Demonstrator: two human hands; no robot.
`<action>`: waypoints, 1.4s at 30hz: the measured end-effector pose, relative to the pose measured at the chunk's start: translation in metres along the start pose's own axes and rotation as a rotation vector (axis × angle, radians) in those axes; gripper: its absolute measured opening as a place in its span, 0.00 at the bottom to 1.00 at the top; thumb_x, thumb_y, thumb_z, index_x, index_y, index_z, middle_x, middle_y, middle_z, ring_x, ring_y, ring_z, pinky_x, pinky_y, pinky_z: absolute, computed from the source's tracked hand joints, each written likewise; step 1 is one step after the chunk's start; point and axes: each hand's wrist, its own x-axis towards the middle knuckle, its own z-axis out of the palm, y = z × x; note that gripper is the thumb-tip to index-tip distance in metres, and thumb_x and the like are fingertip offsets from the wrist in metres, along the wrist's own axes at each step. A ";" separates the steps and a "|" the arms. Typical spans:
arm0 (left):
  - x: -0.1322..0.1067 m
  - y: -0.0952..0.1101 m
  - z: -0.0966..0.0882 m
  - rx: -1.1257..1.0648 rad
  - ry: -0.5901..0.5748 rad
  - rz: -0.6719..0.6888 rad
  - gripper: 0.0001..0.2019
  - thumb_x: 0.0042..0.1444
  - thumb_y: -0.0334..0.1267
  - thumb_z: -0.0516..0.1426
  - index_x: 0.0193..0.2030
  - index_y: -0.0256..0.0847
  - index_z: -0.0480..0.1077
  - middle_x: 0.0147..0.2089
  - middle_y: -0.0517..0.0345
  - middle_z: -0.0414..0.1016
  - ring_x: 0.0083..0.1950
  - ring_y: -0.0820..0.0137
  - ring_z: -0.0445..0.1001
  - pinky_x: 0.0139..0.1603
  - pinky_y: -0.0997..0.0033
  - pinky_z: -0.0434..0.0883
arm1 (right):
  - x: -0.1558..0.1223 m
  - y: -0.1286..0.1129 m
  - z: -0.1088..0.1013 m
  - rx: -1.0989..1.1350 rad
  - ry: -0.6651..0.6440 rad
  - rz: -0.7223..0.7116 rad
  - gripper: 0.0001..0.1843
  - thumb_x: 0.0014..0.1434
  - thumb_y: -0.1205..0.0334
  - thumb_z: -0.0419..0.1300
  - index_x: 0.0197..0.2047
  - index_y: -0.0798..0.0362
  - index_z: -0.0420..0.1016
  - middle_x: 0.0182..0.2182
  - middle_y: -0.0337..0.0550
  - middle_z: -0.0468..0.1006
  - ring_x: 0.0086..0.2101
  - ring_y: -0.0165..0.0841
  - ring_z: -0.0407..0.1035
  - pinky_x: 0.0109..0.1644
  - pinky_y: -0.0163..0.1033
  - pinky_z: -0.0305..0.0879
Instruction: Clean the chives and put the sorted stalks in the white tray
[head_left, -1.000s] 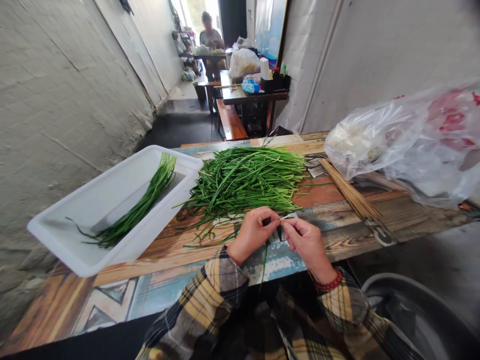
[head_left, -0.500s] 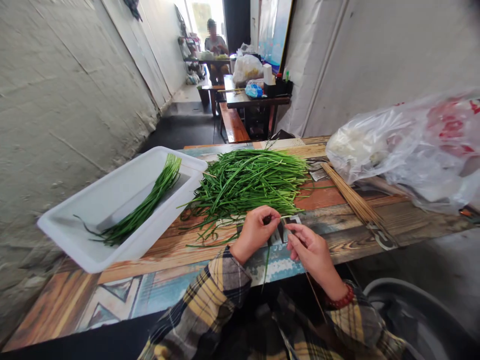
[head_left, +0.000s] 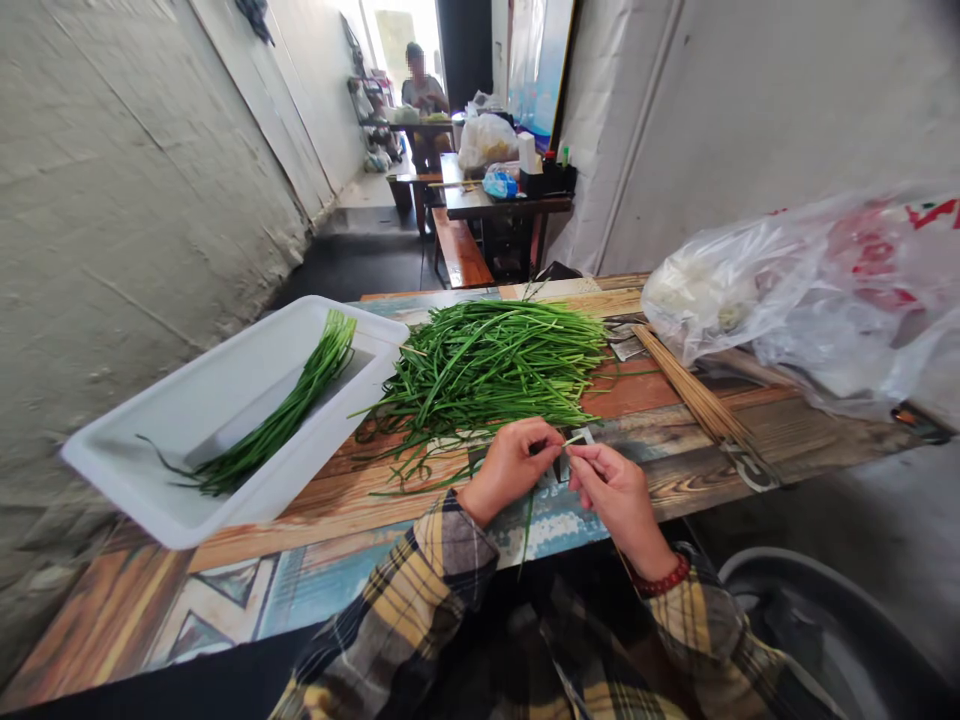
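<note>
My left hand (head_left: 510, 462) is closed, pinching a thin green chive stalk (head_left: 529, 510) whose leaf hangs down over the table's front edge. Facing it, my right hand (head_left: 613, 494) is closed with its fingertips on the pale end of the same stalk; a thin skewer seems to run down from it below the table edge. Just beyond both hands lies a big pile of loose chives (head_left: 487, 365) on the patterned wooden table (head_left: 315, 500). A white plastic tray (head_left: 187, 410) at the left holds a tidy bundle of chives (head_left: 285, 415).
A bundle of bamboo skewers (head_left: 694, 395) lies right of the pile, beside clear plastic bags (head_left: 810, 290). A metal basin (head_left: 832, 630) sits low at the right. Concrete wall at the left. Farther back stand tables, a bench and a seated person (head_left: 420, 85).
Both hands stay together at the stalk. The right hand dipped slightly and came back up to the left hand's fingertips; the view shifted a little.
</note>
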 end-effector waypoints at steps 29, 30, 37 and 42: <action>0.020 0.002 -0.023 0.181 0.057 -0.098 0.08 0.57 0.33 0.55 0.40 0.37 0.74 0.37 0.54 0.75 0.37 0.71 0.72 0.39 0.73 0.68 | 0.003 0.004 -0.017 0.037 -0.009 -0.034 0.15 0.58 0.53 0.57 0.43 0.53 0.68 0.20 0.33 0.71 0.14 0.25 0.61 0.17 0.30 0.53; 0.024 0.002 -0.022 0.241 0.029 -0.087 0.08 0.56 0.33 0.55 0.40 0.37 0.74 0.37 0.54 0.75 0.37 0.71 0.72 0.39 0.73 0.68 | 0.003 0.004 -0.018 0.026 0.000 -0.042 0.14 0.58 0.53 0.57 0.43 0.53 0.68 0.20 0.33 0.71 0.14 0.25 0.62 0.17 0.31 0.54; 0.044 -0.007 0.011 0.754 -0.057 0.026 0.08 0.57 0.31 0.55 0.40 0.40 0.75 0.39 0.52 0.73 0.43 0.65 0.68 0.45 0.65 0.65 | 0.002 -0.001 -0.016 0.075 0.041 -0.066 0.14 0.58 0.53 0.57 0.44 0.53 0.68 0.20 0.34 0.72 0.14 0.25 0.61 0.19 0.32 0.56; 0.047 -0.008 0.018 0.867 -0.035 0.045 0.06 0.57 0.33 0.55 0.35 0.40 0.75 0.37 0.50 0.71 0.41 0.63 0.65 0.40 0.64 0.62 | 0.001 -0.004 -0.018 0.084 0.040 -0.072 0.13 0.59 0.54 0.57 0.43 0.52 0.68 0.21 0.34 0.72 0.15 0.26 0.62 0.19 0.32 0.56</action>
